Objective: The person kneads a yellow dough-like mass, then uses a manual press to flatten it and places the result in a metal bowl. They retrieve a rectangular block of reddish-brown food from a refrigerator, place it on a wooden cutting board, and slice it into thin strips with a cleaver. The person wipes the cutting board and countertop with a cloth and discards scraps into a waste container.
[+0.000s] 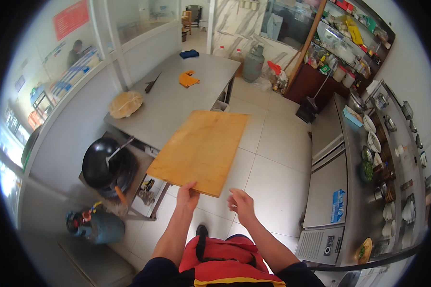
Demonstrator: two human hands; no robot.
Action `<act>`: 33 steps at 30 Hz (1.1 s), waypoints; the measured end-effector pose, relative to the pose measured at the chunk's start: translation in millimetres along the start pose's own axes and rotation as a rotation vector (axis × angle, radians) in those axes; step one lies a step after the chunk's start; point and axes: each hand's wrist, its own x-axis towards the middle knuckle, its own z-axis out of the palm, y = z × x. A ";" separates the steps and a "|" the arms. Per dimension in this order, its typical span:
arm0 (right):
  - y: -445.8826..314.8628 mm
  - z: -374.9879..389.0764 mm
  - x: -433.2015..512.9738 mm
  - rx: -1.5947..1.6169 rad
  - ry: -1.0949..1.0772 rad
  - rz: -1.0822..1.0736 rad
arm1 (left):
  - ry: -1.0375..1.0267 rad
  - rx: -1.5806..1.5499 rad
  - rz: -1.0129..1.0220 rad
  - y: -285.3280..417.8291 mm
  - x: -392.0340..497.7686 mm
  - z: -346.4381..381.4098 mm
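Observation:
A wooden cutting board (204, 147) is held out in front of me, tilted away from my body over the corner of a steel table. My left hand (188, 196) grips its near edge, thumb on top and fingers hidden underneath. Just off the board's near right corner is my right hand (241, 204); its fingers are loosely bent and nothing is in them. Beyond the board, the steel table (172, 82) carries a knife (152, 83), an orange cloth (189, 79), a dark blue cloth (189, 53) and a pale round bundle wrapped in plastic (125, 104).
On my left, a black wok (100, 163) with a ladle (118, 150) sits on a stove above a gas cylinder (95, 224). A steel refrigerated counter (327, 190) with bowls runs along the right. Another gas cylinder (253, 62) stands at the back. White tiles (273, 179) cover the floor.

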 end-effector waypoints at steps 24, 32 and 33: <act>-45.7 -334.0 219.5 0.168 0.706 0.292 | 0.365 2.250 0.448 47.3 339.8 81.7; -92.2 -389.6 296.7 0.335 0.860 0.256 | -0.195 2.416 -0.067 -105.6 419.4 126.6; -92.9 -399.1 301.6 0.370 0.914 0.276 | -0.276 2.403 -0.149 -125.6 434.9 138.6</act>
